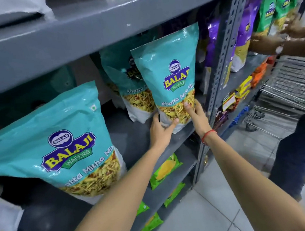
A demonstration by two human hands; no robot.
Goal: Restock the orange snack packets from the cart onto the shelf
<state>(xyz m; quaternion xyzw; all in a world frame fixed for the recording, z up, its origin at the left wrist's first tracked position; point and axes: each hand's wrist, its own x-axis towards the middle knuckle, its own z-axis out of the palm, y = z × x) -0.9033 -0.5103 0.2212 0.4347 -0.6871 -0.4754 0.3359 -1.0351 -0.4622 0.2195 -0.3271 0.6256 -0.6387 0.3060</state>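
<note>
Teal, not orange, is the packet (170, 79) we hold upright at the shelf (135, 136) edge, our left hand (161, 131) and right hand (196, 114) each closed lightly around its base, so it could topple forward if we let go, while the orange packets (258, 74) sit far right by the cart (291, 85).

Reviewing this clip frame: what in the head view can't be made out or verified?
- Cart: cut off by the right edge; contents unseen.
- Orange snack packets: none identifiable in either hand; left hand and right hand hold a teal Balaji packet.
- Green packets upper right: motion-blurred, text unreadable.
- Second person's hands: blurred.
- Top-shelf items: cropped by the top edge.
</note>
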